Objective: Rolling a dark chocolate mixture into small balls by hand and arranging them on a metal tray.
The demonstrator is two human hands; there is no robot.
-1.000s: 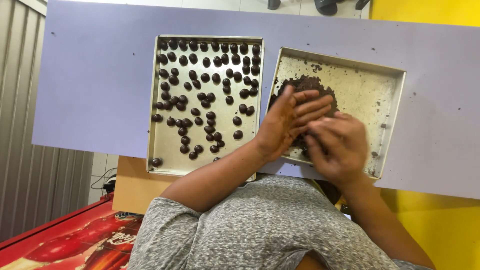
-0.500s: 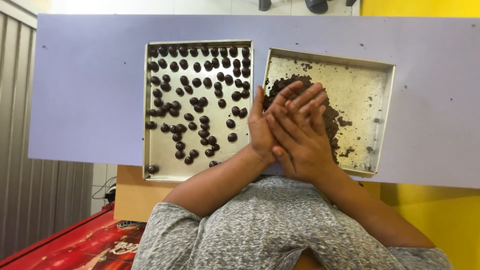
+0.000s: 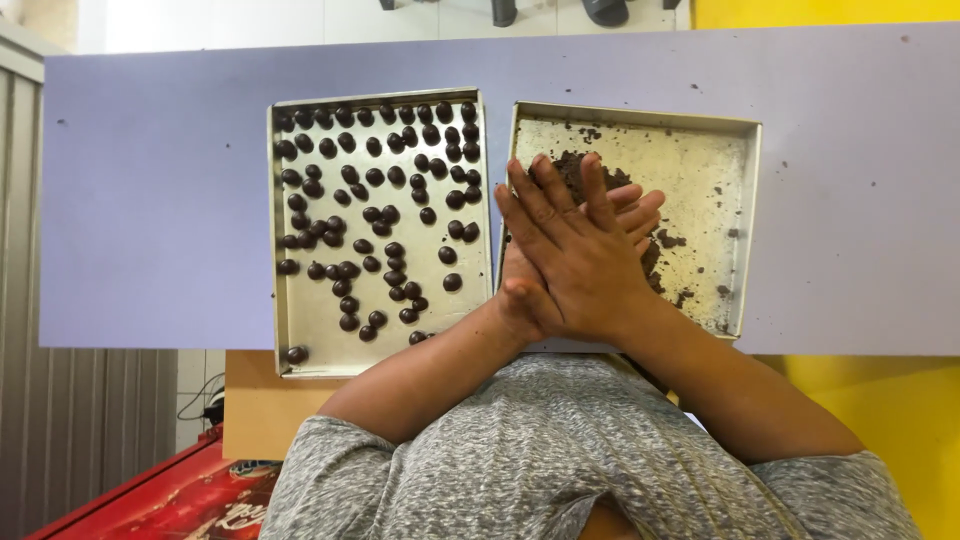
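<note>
While the two palms press flat against each other above the right-hand tray (image 3: 735, 215), the right hand (image 3: 585, 255) lies on top with its fingers spread and the left hand (image 3: 625, 210) shows only as fingertips beyond it; whatever is between them is hidden, so I cannot tell whether the grip is clamped on a lump of the dark mix or closed on nothing. The work shown is the rolling of a dark crumbly mix into small balls, and it looks well advanced. The left-hand tray (image 3: 300, 330) holds many dark balls (image 3: 385, 215), thick along its far edge and its middle, with bare metal left along its near edge, where one ball (image 3: 295, 354) sits alone in the near left corner. In the right-hand tray only a small heap of mix (image 3: 575, 170) remains, just beyond the fingertips, with crumbs and smears over the rest of its floor. By my judgement a few more balls can be formed from that heap. Both trays sit side by side on the lilac worktop (image 3: 150, 200), near its middle.
</note>
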